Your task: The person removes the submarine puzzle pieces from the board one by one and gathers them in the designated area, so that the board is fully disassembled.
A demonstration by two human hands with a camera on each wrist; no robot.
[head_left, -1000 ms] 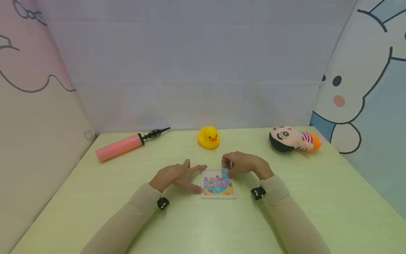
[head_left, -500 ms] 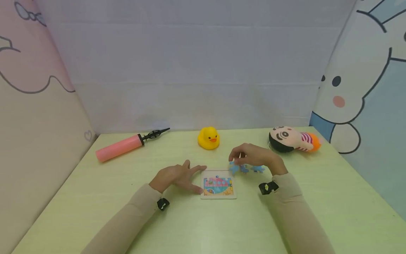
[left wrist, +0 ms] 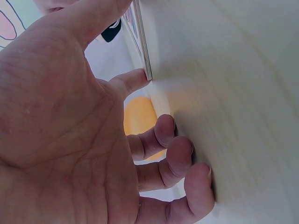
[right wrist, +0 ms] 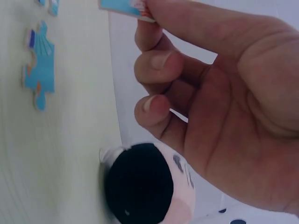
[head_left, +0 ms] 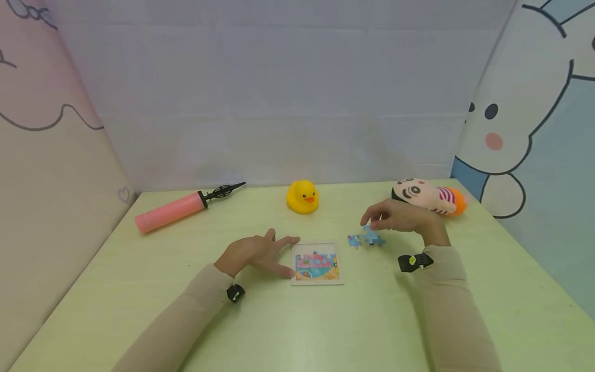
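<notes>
Since a second ago my right hand (head_left: 404,219) has left the small square puzzle tray with the colourful picture (head_left: 317,264) and swung out to the right and away from me, carrying a blue puzzle piece with a white edge (right wrist: 125,8) pinched between thumb and forefinger. My left hand (head_left: 254,253) has stayed where it was, fingers spread and nearly straight, fingertips (left wrist: 180,151) pressed on the pale green surface (head_left: 297,320) and thumb against the tray's left edge, bracing it.

Just under the right hand, two or three loose blue puzzle pieces (head_left: 366,239) lie flat on the surface, apart from the tray; the right wrist view shows one of them clearly (right wrist: 40,65). The held piece hangs just above them, not yet laid down.

As I judge it, the puzzle is being taken apart: the tray's top right corner looks bare, while most of its picture is in place, so a few pieces are out and the greater part remains.

Beyond the right hand, near its knuckles, lies a stuffed doll with black hair and a striped body (head_left: 425,196). Farther off, between the hands, sits a yellow rubber duck (head_left: 302,197). Well beyond the left hand lies a pink hand pump with a black nozzle (head_left: 178,208).
</notes>
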